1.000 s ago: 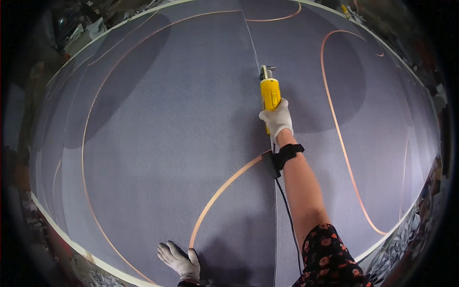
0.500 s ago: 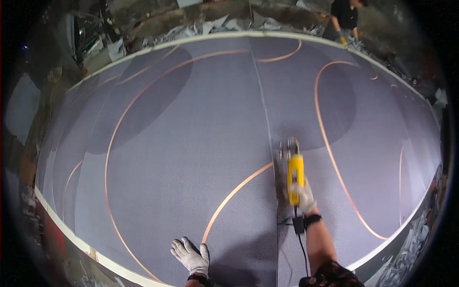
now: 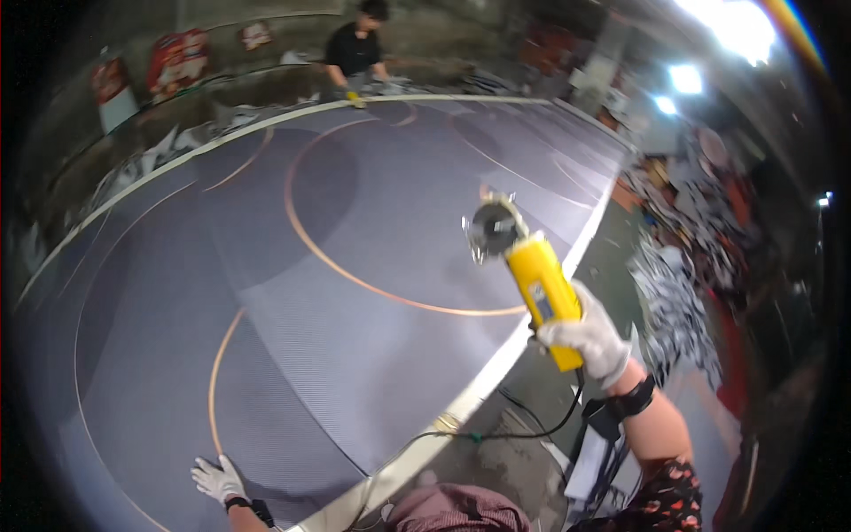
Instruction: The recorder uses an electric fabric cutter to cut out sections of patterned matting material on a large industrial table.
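My right hand (image 3: 594, 339), in a white glove, is wrapped round the yellow body of a corded power tool (image 3: 545, 293). The tool is raised above the right edge of a big grey carpet (image 3: 328, 363), tilted up and to the left. At its head is a dark round disc (image 3: 493, 229) with metal parts around it. My left hand (image 3: 219, 480), gloved too, lies flat with fingers spread on the carpet's near left part, by the end of an orange curved line (image 3: 214, 390). A straight seam runs across the carpet between my hands.
A pale border (image 3: 483, 390) edges the carpet. The tool's cable (image 3: 505, 435) loops over the near edge. A person (image 3: 355, 55) in black leans over the far edge, holding something yellow. Scraps (image 3: 678, 301) are heaped on the floor at right; bright lamps (image 3: 685, 79) shine above.
The tool has been lifted off the carpet beside the seam and carried right, and its disc now shows. My left hand stays flat on the carpet. The view has swung to the right.
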{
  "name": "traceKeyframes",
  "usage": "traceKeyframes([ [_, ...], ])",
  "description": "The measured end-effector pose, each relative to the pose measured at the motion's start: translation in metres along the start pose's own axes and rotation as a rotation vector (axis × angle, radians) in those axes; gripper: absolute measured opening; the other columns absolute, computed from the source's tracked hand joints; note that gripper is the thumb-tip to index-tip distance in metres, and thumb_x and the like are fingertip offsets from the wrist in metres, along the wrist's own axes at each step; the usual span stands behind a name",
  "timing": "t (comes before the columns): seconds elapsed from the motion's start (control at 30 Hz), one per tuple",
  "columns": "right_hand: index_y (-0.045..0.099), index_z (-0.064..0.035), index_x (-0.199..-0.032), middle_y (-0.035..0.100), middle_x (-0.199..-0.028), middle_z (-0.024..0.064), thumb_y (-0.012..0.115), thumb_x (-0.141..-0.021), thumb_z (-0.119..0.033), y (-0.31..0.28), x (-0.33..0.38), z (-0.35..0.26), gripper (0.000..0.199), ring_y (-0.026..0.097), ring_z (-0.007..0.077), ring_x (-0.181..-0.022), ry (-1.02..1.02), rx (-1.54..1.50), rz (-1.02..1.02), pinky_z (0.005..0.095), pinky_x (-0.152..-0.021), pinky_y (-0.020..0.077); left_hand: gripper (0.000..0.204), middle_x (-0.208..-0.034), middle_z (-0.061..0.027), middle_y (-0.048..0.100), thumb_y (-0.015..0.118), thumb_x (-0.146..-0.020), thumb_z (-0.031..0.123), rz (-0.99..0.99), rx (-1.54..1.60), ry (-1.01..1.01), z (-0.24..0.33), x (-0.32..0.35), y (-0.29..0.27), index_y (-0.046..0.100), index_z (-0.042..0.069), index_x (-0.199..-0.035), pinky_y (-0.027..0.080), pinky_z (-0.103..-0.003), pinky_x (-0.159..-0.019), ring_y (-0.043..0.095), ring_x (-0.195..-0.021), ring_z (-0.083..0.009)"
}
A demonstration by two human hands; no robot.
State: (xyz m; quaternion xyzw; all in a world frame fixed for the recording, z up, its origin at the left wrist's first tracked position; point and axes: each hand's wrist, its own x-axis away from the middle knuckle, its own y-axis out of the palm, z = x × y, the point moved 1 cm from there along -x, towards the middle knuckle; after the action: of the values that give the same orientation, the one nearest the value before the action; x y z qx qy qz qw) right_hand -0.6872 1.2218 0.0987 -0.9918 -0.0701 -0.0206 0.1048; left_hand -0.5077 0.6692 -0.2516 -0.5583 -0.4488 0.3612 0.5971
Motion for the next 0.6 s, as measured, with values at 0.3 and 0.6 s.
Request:
traceKeyframes([
  [0.3, 0.045, -0.0004, -0.132, 0.061, -0.097, 0.0151, 0.064, -0.083, -0.028, -0.146, 0.119, -0.011, 0.059, 0.062, 0.0199, -0.081, -0.136, -0.31, 0.251, 0.0296, -0.069, 0.0526, 0.059, -0.139, -0.0291, 0.047, 0.058, -0.092, 0.029, -0.084, 0.711, 0.674, 0.165, 0.149, 0.025, 0.045, -0.009, -0.135, 0.03, -0.044, -0.115, 0.042, -0.133, -0.0414],
  [0.6, 0.051, 0.0002, -0.123, 0.066, -0.099, 0.02, 0.071, -0.073, -0.034, -0.291, 0.144, 0.022, 0.065, 0.069, 0.0266, -0.078, 0.113, -0.269, 0.493, 0.0346, -0.067, 0.0569, 0.08, -0.154, -0.0264, 0.028, 0.058, -0.089, 0.05, -0.246, 0.446, 0.741, 0.391, 0.377, 0.072, 0.029, 0.005, -0.15, 0.011, -0.047, -0.12, 0.021, -0.146, -0.038],
])
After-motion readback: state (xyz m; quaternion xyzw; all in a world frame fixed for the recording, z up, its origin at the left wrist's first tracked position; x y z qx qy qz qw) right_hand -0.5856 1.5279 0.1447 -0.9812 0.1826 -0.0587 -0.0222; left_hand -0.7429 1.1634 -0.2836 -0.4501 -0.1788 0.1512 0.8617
